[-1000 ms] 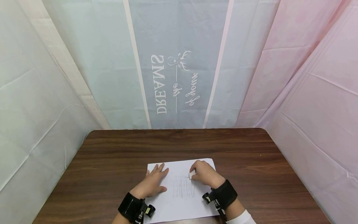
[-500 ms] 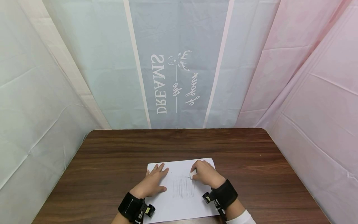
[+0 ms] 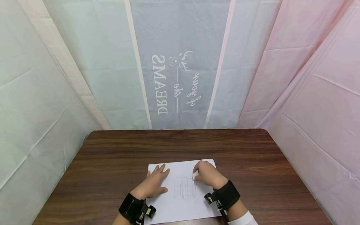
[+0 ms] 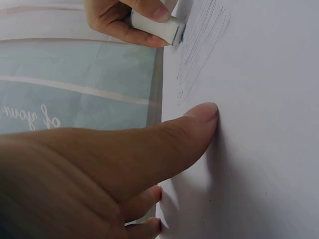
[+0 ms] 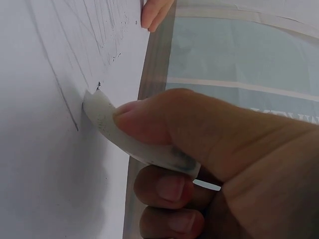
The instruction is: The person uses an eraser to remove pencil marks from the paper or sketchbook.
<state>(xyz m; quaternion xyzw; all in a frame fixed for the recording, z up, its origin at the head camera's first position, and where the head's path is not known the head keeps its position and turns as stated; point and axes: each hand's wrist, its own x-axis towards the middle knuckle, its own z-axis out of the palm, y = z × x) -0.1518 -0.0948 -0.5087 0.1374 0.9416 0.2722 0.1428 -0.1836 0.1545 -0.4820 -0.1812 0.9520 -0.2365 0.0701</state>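
Note:
A white eraser [image 5: 107, 119] is pinched between the thumb and curled fingers of my right hand [image 3: 207, 173]. Its worn end presses on the white paper [image 3: 180, 210] at the upper right of a patch of pencil strokes [image 3: 184, 188]. Dark eraser crumbs [image 4: 180, 82] dot the sheet along the top of the strokes. My left hand [image 3: 153, 183] rests with spread fingers on the paper's left side, thumb toward the strokes. In the left wrist view the left thumb [image 4: 164, 149] touches the sheet below the scribble, and the eraser shows at the top.
The sheet lies on a dark wooden table [image 3: 112, 162] near its front edge. Behind stands a pale blue curtain [image 3: 180, 37] with mirrored lettering, and light fabric hangs at both sides. Each wrist wears a black strap [image 3: 226, 195] with a small camera.
My right hand has slid slightly to the right with the eraser along the top of the strokes. The left hand and the paper have stayed put.

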